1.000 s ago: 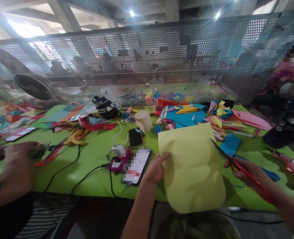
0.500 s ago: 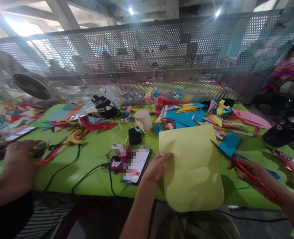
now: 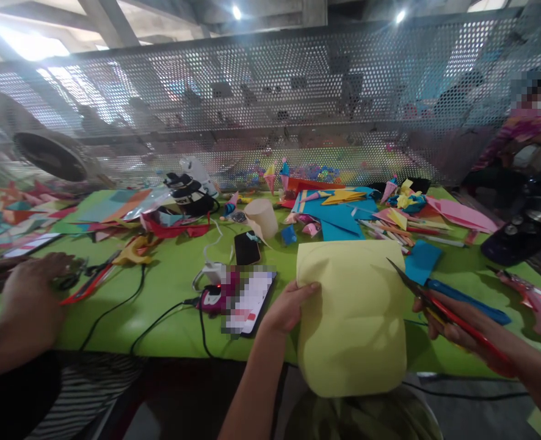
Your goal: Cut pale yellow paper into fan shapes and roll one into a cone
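A yellow paper sheet point(image 3: 353, 324) with rounded lower corners hangs over the table's front edge. My left hand point(image 3: 291, 305) pinches its left side, thumb on the front. On the right, my right hand point(image 3: 449, 321) is closed round red-handled scissors point(image 3: 467, 333). Their dark blades point up and left, with the tip near the sheet's upper right edge. Whether the tip touches the paper, I cannot tell.
Another person's hands point(image 3: 32, 287) rest at the left. A phone point(image 3: 252, 302), a purple power strip point(image 3: 220, 293) and cables lie left of the sheet. Blue paper point(image 3: 421, 260), a blue cutter point(image 3: 469, 301) and a pink glue gun point(image 3: 531, 299) are on the right.
The yellow sheet has shifted slightly and its top edge sits a little lower. My right hand's fingers have moved on the scissors. More of the blue cutter shows.
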The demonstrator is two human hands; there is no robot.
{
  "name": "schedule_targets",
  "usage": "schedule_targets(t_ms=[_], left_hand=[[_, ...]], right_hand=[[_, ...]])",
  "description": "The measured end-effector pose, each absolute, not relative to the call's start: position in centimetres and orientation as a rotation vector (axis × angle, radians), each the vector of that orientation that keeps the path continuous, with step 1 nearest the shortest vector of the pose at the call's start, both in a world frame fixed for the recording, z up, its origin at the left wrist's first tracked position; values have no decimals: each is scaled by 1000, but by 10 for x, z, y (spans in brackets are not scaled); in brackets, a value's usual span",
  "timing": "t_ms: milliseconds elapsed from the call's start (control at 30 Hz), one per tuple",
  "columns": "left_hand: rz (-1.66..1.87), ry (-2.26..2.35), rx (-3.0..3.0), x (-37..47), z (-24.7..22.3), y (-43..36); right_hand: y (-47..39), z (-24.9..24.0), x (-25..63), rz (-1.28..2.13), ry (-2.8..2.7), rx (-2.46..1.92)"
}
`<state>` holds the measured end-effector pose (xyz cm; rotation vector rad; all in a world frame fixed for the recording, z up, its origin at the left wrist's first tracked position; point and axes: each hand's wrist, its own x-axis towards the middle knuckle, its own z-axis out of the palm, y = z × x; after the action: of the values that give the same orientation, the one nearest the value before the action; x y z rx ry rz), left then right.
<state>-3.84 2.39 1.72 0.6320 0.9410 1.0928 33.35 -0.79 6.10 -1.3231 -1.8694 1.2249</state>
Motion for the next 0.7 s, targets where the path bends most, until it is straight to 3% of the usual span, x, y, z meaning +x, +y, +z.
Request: schedule_targets(t_ms=[700], left_hand=[[1060, 941, 668, -39, 14, 24]], right_hand=[[-9, 51, 327, 1448, -1685, -1356]])
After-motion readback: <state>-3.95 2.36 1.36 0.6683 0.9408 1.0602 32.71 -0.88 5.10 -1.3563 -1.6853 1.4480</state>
